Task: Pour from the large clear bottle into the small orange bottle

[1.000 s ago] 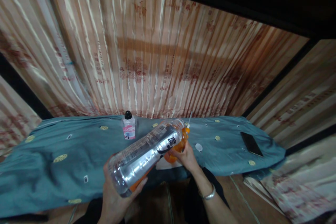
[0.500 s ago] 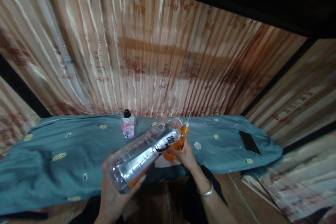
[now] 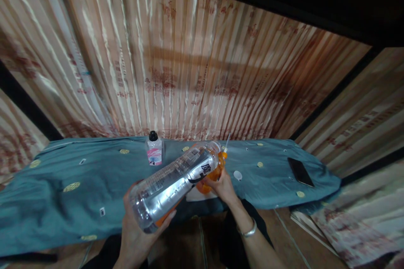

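plainly, both hands are full; my left hand [image 3: 134, 227] grips the base end of the large clear bottle [image 3: 176, 185] with the silver label, thumb along its lower right side; my right hand [image 3: 224, 187] is closed on the orange container [image 3: 203, 188], and a thin pale tube [image 3: 228, 141] sticks up beside the container's top; the bottle slants above the blue-green sheet [image 3: 107, 176], its neck end at the container, though i cannot tell whether the two touch or whether any liquid passes between them.

to do this well, i judge my left wrist has to carry the weight calmly; a grip so far from the neck lets that end wander, so small changes of tilt seem safer than big ones; my right hand wants a firm yet light hold, since thin plastic may give under a squeeze; the tube looks easy to knock, so the neck is best held clear of it; the white flat piece [image 3: 193, 195] below could take a drip; the small black-capped bottle [image 3: 155, 155] stands upright to the left, and the phone [image 3: 300, 171] lies well apart on the right, probably safe from splashes.
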The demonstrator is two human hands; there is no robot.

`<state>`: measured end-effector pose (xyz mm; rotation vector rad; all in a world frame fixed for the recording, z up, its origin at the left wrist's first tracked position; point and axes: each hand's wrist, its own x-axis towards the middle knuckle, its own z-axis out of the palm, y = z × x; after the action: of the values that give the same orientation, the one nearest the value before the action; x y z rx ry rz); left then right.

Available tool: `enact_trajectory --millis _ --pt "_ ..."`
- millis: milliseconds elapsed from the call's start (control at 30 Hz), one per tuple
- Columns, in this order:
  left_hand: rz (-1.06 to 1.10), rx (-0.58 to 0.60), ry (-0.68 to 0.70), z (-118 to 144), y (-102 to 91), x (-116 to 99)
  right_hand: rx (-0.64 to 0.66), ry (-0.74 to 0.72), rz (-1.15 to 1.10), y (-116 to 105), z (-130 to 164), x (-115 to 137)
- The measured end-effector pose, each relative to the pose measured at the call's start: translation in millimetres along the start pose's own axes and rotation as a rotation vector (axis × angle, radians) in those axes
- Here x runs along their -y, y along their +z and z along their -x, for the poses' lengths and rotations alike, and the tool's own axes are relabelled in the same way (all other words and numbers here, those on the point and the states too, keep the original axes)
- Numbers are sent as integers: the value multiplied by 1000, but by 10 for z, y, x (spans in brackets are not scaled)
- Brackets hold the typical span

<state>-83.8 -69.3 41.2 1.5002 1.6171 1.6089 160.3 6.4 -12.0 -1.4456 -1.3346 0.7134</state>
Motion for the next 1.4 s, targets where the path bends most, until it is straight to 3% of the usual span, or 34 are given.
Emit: enact_trajectory --millis 433,933,1400 --pt "3 6 -5 -10 -13 45 40 -26 -99 -14 -4 13" --pt "-7 -23 41 -14 -9 74 39 -10 -83 -23 -5 19" --pt "-2 -33 1 16 -8 28 34 -24 -81 -27 3 82"
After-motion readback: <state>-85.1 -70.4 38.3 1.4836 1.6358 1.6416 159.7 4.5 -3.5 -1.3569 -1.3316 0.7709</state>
